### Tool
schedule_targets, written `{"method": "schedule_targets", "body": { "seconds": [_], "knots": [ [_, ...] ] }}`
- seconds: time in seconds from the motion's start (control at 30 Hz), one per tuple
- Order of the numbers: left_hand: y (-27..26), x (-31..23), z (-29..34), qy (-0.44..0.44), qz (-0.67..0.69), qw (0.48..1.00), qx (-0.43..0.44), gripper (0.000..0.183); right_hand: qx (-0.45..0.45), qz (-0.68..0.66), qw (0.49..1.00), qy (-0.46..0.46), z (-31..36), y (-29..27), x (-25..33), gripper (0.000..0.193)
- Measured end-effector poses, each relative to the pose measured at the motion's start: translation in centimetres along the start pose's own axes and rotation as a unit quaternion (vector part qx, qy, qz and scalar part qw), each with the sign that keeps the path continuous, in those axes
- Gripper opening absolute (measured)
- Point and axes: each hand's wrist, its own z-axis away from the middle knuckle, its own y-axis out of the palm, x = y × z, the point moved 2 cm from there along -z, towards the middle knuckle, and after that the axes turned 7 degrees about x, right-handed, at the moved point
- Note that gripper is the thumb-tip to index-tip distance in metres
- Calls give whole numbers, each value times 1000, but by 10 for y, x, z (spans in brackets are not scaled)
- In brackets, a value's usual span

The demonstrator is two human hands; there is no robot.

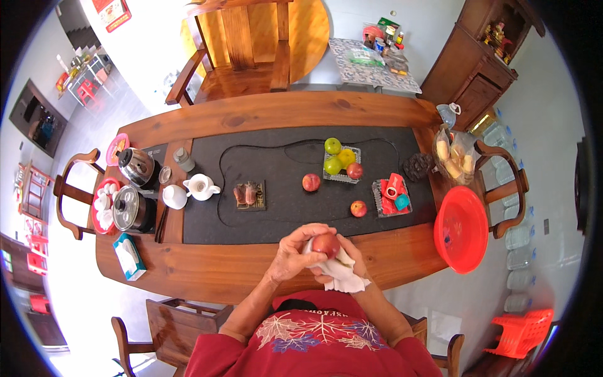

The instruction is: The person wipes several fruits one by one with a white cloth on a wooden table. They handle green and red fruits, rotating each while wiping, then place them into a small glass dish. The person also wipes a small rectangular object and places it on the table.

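My left hand grasps the red fruit above the near side of the table; my right hand clasps white cloth against it. I judge shifting cloth could let it slip.

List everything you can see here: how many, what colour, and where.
Held fruit: one, red, between the hands
Cloth: one, white, under held fruit
Loose fruits: two, red, table's dark middle
Fruit tray: one, clear, beyond loose fruits
Packet tray: one, clear, right of fruit tray
Basin: one, red, table's right end
Bag: one, clear, beyond basin
Kettle: one, silver and black, left end
Pot: one, silver and black, nearer than kettle
Tissue box: one, teal and white, near left corner
Table: one, brown, centre
Chairs: several, brown, around table
Small clutter: omitted
Left hand: one, bare, on held fruit
Right hand: one, bare, at cloth
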Motion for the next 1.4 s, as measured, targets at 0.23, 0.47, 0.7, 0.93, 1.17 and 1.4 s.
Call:
{"method": "schedule_targets", "body": {
  "seconds": [0.23, 0.47, 0.7, 0.93, 1.17, 1.4],
  "knots": [
    [27, -13, 2, 62, -334, 940, 46, 57, -145, 47, 978, -142, 18, -31, -7, 33],
    [32, 18, 10, 43, -339, 930, -133, 50, -202, 310, 885, -283, 20, -36, -16, 32],
    [37, 24, 8, 80, -468, 875, -89, 49, -215, 99, 945, -225, 23, -41, -15, 29],
    [38, 36, 2, 23, -386, 922, 3, 53, -238, 166, 946, -145, 38, -82, 4, 29],
    [46, 62, -9, 84, -467, 874, -107, 54, -245, 228, 923, -190, 39, -97, 5, 33],
    [31, 96, -15, -90, -113, 973, -178, 46, -273, 385, 870, -140, 49, -104, 21, 30]
  ]
}}
